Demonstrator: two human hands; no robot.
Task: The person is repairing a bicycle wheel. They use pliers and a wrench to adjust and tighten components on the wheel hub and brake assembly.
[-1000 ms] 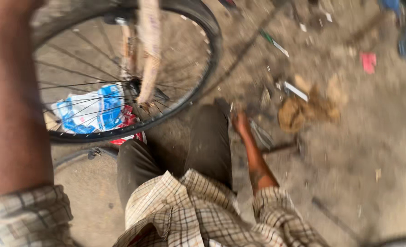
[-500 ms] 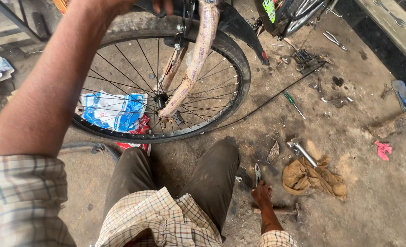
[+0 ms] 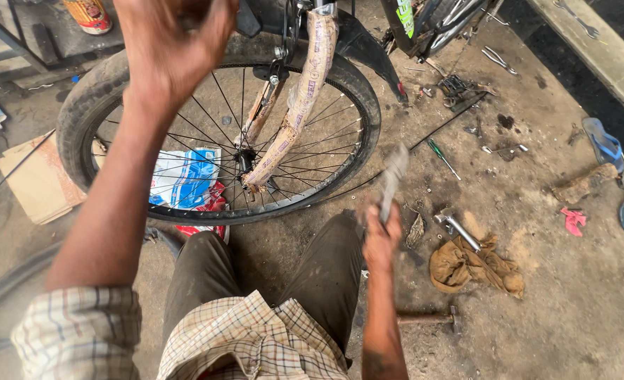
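Head view, looking down over knees and checked shirt. Left hand raised at top, fingers curled near the fork of the wheel; whether gripping anything cannot be told. Right hand closed around a blurred metal tool, held just beside the tyre's right edge. On the floor: brown rag, hammer, screwdriver, blue sandals. Behind the spokes, a blue and white packet.
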